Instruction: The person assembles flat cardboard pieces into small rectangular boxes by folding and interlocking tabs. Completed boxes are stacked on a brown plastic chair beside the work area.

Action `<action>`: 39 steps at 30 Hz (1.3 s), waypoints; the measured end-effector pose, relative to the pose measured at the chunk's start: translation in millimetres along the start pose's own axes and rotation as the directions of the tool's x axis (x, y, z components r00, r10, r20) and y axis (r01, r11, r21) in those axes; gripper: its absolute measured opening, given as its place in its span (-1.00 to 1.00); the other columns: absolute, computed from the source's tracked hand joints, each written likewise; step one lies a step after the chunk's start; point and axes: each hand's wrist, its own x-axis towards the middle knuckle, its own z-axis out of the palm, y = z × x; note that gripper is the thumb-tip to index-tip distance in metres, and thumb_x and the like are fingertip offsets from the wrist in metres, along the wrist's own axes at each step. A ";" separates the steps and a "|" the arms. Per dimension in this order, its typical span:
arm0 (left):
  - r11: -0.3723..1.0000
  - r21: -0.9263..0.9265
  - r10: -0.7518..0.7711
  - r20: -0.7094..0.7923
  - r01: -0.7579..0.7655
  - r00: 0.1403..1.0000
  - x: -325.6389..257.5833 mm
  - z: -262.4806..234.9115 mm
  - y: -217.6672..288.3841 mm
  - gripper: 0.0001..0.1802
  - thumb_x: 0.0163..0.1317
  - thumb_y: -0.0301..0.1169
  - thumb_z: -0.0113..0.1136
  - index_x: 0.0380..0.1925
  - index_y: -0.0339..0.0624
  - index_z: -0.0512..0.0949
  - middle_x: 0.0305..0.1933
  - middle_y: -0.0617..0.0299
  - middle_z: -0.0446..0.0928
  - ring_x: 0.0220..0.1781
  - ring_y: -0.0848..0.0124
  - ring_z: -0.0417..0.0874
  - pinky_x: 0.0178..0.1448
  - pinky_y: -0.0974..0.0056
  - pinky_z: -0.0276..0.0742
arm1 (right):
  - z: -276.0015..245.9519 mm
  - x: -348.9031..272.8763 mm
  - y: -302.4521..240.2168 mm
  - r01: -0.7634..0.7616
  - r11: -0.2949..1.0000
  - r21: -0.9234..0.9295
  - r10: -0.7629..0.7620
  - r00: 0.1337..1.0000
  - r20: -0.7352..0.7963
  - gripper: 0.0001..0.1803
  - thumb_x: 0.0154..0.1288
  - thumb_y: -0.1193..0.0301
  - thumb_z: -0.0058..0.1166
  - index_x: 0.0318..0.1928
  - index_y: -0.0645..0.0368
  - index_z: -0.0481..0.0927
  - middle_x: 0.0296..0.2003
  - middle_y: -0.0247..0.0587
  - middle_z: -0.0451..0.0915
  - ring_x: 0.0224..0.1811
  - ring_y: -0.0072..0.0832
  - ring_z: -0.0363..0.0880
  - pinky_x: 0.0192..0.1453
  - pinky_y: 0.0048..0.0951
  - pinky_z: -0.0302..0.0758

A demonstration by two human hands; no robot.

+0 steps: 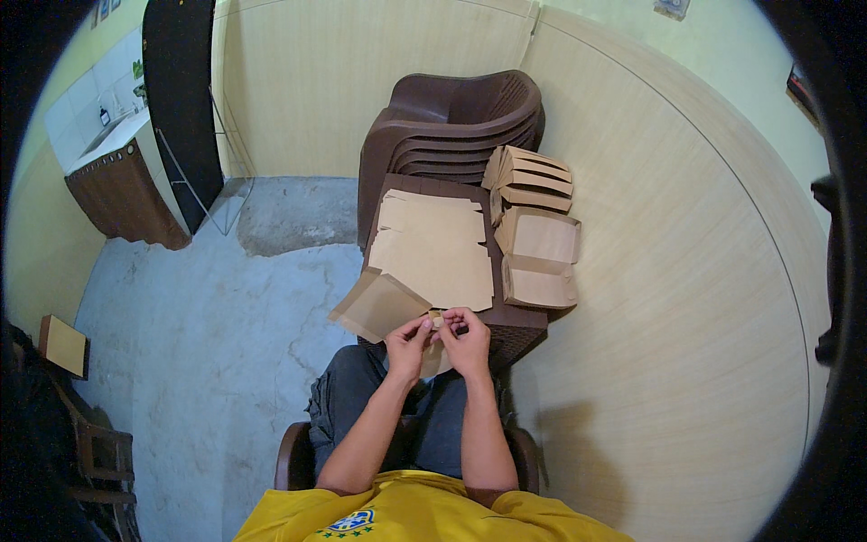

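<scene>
My left hand (pixel 409 345) and my right hand (pixel 466 341) meet at the near edge of a brown plastic table (pixel 528 319). Both are closed, fingertips pinching a corner of a partly folded kraft cardboard box (pixel 383 304). One panel of this box slants up to the left, and another part hangs below my hands over my lap. The small flaps between my fingers are partly hidden. Just beyond lies a stack of flat cardboard blanks (pixel 433 248) with notched edges.
Right of the blanks sit an open folded cardboard box (pixel 542 242) and several nested ones (pixel 535 177). Stacked brown plastic chairs (pixel 452 117) stand behind the table. A wood-panelled wall (pixel 686 271) closes the right side. At far left are a curtained sink (pixel 126 194) and a metal frame (pixel 194 194).
</scene>
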 end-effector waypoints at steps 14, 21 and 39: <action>0.956 -0.224 -0.155 0.173 0.192 0.973 0.9 3.1 13.5 -0.80 0.40 -0.54 0.44 -0.01 -0.31 0.70 -0.01 0.11 0.76 -0.01 0.34 0.80 0.16 0.21 0.80 | -22.3 -0.7 -19.3 -0.023 0.987 0.158 0.007 0.995 0.097 -0.81 0.34 0.55 0.42 -0.07 0.24 0.71 -0.27 -0.36 0.72 -0.23 -0.62 0.66 -0.13 -0.46 0.64; 0.992 -0.103 -0.056 0.162 0.074 0.985 -3.3 10.4 19.5 -0.76 0.39 -0.52 0.47 0.01 -0.29 0.69 -0.05 0.15 0.77 -0.03 0.37 0.78 0.10 0.26 0.75 | -28.3 -2.0 -17.9 0.011 0.984 0.176 -0.040 0.986 0.163 -0.73 0.39 0.58 0.36 0.08 0.22 0.80 -0.11 -0.28 0.73 -0.04 -0.49 0.71 0.04 -0.44 0.67; -0.047 0.681 0.582 0.613 -0.731 0.534 -67.0 12.1 38.8 -0.39 0.10 -0.63 0.41 0.23 -0.07 0.72 0.00 0.18 0.76 0.00 0.09 0.74 0.07 0.11 0.73 | -34.1 -9.9 -24.5 -0.243 0.906 0.347 0.202 0.968 0.151 -0.53 0.72 0.10 0.03 0.32 0.22 0.52 0.10 -0.10 0.69 0.00 -0.42 0.74 -0.17 -0.31 0.81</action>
